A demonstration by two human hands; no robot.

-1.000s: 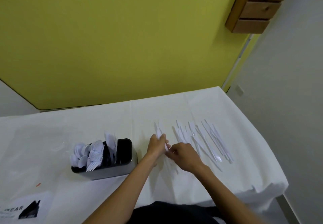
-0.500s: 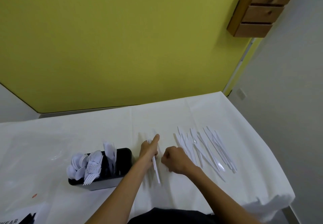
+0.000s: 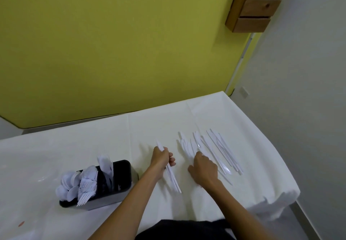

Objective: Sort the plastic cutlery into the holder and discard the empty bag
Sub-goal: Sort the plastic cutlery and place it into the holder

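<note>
Bench (image 3: 65,146) covered in a white cloth, matte, with faint fold creases; cloth hangs in soft folds off the right-hand corner.

Left hand (image 3: 161,160): grip closed around a small bundle of knives (image 3: 171,172), white plastic, flat and thin. The bundle runs diagonally, one end sticking out past the fingers toward the wall, the other ends fanned slightly near the wrist. Exact count cannot be told.

Right hand (image 3: 204,166): palm down, fingers curled onto the near edge of the loose cutlery pile (image 3: 211,150). Whether the grip has closed on a piece cannot be told; fingertips are hidden under the hand.

Loose cutlery pile: long narrow white plastic pieces, lying flat on the cloth to the right of both hands, roughly parallel, overlapping, slanting toward the bench's right edge. One or two show a glossy highlight.

Holder (image 3: 119,185): rectangular, rounded corners, black inside, grey metallic-looking outer wall. Stands on the bench left of the left forearm. Holds spoons (image 3: 68,185) with round bowls at its left end, forks (image 3: 87,187) with tines leaning out over the near rim, and upright knife blades (image 3: 106,164) further right. Right-hand section appears dark, contents unclear.

Behind: smooth yellow-green wall; wooden drawer unit (image 3: 260,3) mounted top right.
</note>
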